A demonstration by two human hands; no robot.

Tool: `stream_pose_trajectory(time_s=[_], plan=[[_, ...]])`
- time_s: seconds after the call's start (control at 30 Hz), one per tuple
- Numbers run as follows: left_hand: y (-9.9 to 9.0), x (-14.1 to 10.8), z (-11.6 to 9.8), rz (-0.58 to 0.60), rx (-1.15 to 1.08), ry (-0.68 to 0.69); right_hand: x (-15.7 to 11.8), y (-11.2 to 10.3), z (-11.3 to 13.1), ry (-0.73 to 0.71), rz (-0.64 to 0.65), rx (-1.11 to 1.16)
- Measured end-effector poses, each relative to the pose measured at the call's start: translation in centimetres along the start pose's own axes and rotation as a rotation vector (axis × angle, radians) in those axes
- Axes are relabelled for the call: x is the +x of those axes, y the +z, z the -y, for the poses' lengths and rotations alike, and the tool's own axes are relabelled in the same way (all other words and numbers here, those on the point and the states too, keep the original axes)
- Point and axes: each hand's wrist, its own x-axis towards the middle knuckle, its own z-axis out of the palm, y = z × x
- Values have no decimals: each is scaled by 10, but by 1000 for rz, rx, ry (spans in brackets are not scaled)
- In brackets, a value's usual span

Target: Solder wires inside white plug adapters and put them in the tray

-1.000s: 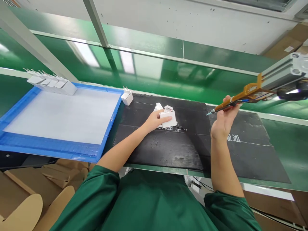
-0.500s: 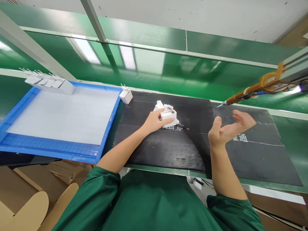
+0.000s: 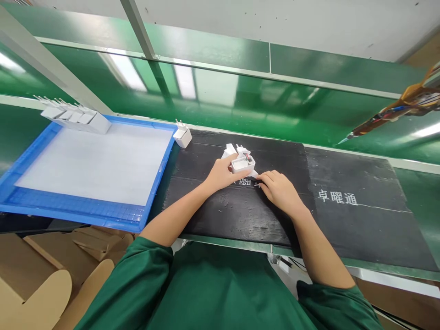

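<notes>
My left hand grips an open white plug housing on the black mat. Wires and a loose white part with pins show at the top of the housing. Other white pieces lie just behind and beside it, partly hidden by my fingers. My right hand is closed, its fingertips together close to the right side of the housing, near the end of a thin dark tool or cable. What those fingertips hold is too small to make out.
A finished-looking white plug stands at the mat's back left corner. Farther left, a blue tray with a white liner bears a row of several plugs. An orange-wrapped tool with a pale tip hangs at the right. Cardboard lies below left.
My right hand has moved left from beneath the hanging tool to the housing, and its fingers have closed. The hanging tool has shifted right and up. My left hand keeps its grip.
</notes>
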Motion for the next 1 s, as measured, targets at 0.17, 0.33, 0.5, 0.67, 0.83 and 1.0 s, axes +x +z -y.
stream_pose_trajectory(time_s=[0.17,0.33,0.5,0.67,0.83,1.0], plan=[[1,0,1,1,-35,20,1,3,4,-2,-17,-32],[1,0,4,-3,-92,34,3,3,7,-3,-61,-73],[2,1,5,-60,-68,31,4,-3,6,-118,-79,-42],[3,1,7,-97,23,30,3,-14,6,-199,-208,135],[7,-1,9,-133,213,82,-1,-21,15,-61,-537,605],[12,-4,6,-98,351,190,-3,-18,30,8,-804,867]])
